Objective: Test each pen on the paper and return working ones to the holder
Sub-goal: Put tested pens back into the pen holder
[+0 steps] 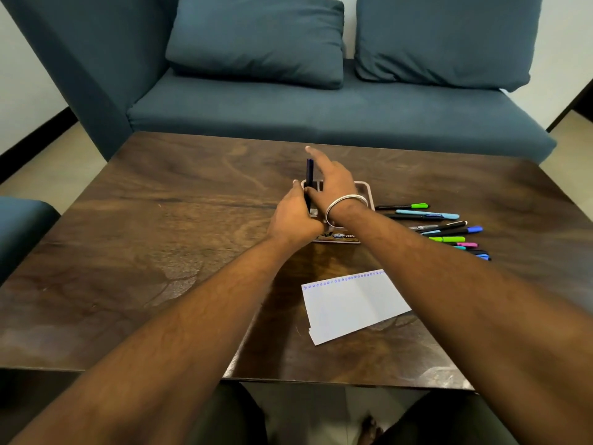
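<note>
Now both hands at holder (365,191), mid tabletop: L hand (293,216) steadies its side, R hand (333,184) pinches dark pen (310,175) upright over a slot, index extended. Keep pen vertical, lower gently. Untested pens (442,226) near right edge, paper (349,305) toward near edge

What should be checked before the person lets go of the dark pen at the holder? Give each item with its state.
1. Dark blue pen stands upright over the holder: ok.
2. Pen tip seated in a compartment: cannot tell, the hands hide it.
3. Left hand steadies the holder's near left side: ok.
4. Right hand at the pen, fingers stretched past it; whether it grips the pen: cannot tell.
5. Paper shows a test mark from this pen: cannot tell, only a printed edge row is visible.
6. Untested pens lie apart, right of the holder on the table: ok.
</note>
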